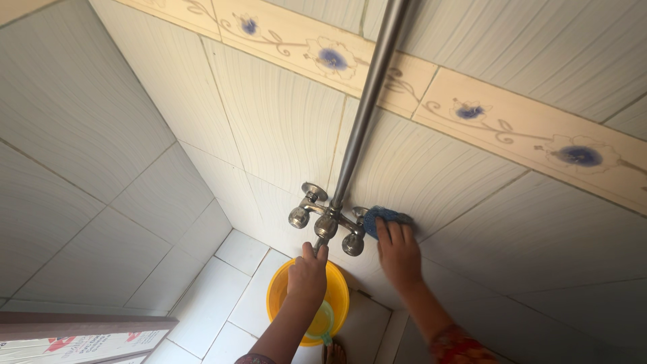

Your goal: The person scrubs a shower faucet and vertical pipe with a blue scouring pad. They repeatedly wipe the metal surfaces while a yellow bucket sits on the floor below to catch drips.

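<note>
- Tiled shower corner, seen from above: pale ribbed wall tiles (283,128) on two walls, meeting in a corner at left.
- Decorative border strip (472,111) runs across the far wall, cream with blue flowers and curling stems.
- Floor tiles (216,303) white, square, with grey grout lines.
- Chrome wall mixer tap (328,222) fixed to the far wall; two round knobs, one at each end, and a spout hanging from the middle.
- Steel riser pipe (367,94) rises from the tap body and leaves the frame at the top.
- Left hand (308,273): grip closed around the lower end of the tap's spout, fingers curled over the metal, thumb side toward the wall. Forearm comes up from the bottom edge.
- Right hand (399,253): fingers laid flat and together, pressing a blue scrubbing pad (383,217) against the wall tile. Grip is a flat press, not a fist; the pad shows above the fingertips.
- Pad sits just right of the tap's right-hand knob, touching or almost touching it; cannot tell which.
- Right sleeve (458,345) patterned red, at the bottom edge.
- Yellow bucket (283,286) stands on the floor directly under the tap, partly hidden by the left hand and forearm.
- Pale green mug (322,323) rests inside the bucket, handle pointing down in the frame.
- Dark wooden door frame (81,325) at lower left, with a white printed panel below it.
</note>
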